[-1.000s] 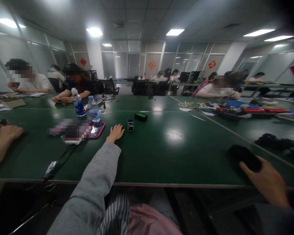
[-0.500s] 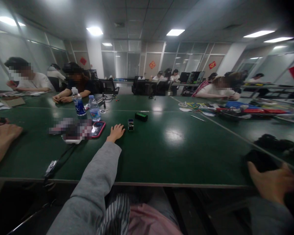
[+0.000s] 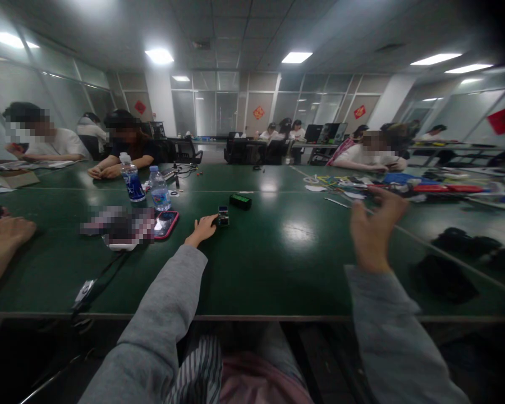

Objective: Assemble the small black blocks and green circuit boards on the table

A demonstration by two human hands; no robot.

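My left hand (image 3: 202,229), in a grey sleeve, is stretched far out over the green table (image 3: 278,264); its fingertips touch a small dark boxy object (image 3: 223,216). Whether the fingers grip it I cannot make out. A little beyond lies a black and green block (image 3: 240,201). My right hand (image 3: 374,227) is raised above the table on the right, blurred, fingers loosely curled and apart, with nothing in it. A black object (image 3: 444,278) lies on the table to its right.
A red-cased phone (image 3: 165,223) and two water bottles (image 3: 130,178) stand left of my left hand. A cable with a plug (image 3: 86,292) runs to the near edge. Another person's hands (image 3: 8,230) rest at far left. Others sit across; colourful clutter (image 3: 404,185) covers the right.
My right hand let go of the black object at the right and rose up toward the middle. My left hand slid forward onto the small dark box.
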